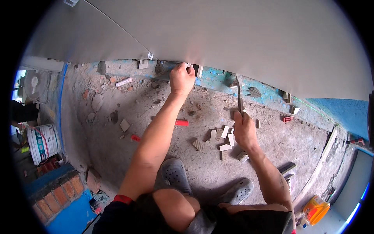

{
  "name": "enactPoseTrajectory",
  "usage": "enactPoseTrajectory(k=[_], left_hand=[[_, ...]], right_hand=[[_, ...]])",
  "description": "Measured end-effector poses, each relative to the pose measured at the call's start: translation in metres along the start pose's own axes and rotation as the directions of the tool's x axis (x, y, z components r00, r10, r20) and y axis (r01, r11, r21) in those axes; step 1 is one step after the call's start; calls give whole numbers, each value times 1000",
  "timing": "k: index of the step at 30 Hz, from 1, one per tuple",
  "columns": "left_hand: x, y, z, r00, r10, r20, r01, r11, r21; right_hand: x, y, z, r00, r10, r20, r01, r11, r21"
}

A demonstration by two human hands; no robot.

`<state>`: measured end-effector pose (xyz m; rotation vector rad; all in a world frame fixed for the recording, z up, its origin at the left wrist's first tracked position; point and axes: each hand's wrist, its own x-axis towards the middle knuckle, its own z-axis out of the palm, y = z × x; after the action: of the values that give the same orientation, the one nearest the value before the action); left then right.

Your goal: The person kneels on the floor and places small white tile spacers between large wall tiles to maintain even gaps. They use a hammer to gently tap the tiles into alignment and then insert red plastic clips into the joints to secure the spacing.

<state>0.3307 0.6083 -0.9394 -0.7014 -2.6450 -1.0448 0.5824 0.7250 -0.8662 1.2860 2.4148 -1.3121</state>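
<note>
- Our right hand [245,130] is wrapped around a long, flat, dark metal bar [240,95]; its far end meets the lower edge of a large, smooth grey wall panel [241,43].
- Our left hand [182,80] is at that same edge, fingers bunched narrow. A pale scrap seems to show at their tips; we cannot tell whether they grip it.
- Just right of them, a pale upright chip [200,71] stands beneath the edge, above a rough, blue-stained ledge [214,81].
- Handling, our judgement: press the bar slowly and steadily, lifting only as much as needed. Seat any chip square and snug, fingertips out of the gap before easing off. Watch the joint beside the small white plastic clip [150,55] for drift.
- Loose beige, ridged tile chips [230,139] lie on the rough concrete floor [210,111], near the right hand.
- Hard to make out: what the bar's tip bears on, and the gap behind the left knuckles.
- The left forearm splits a red shape [182,122] from another red end [135,138]; one object or two, we cannot say.
- The panel's top runs out of view.
</note>
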Motion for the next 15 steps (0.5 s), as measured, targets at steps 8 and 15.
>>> enactPoseTrajectory(k=[8,15], left_hand=[[-14,3,-7,998,-49,-28,52,993,108],[-25,15,-53,897,-343,279,355,935,7]], right_hand=[[-1,1,1,999,-28,-23,28,1000,-13],[4,9,4,999,-43,-20,42,998,-37]])
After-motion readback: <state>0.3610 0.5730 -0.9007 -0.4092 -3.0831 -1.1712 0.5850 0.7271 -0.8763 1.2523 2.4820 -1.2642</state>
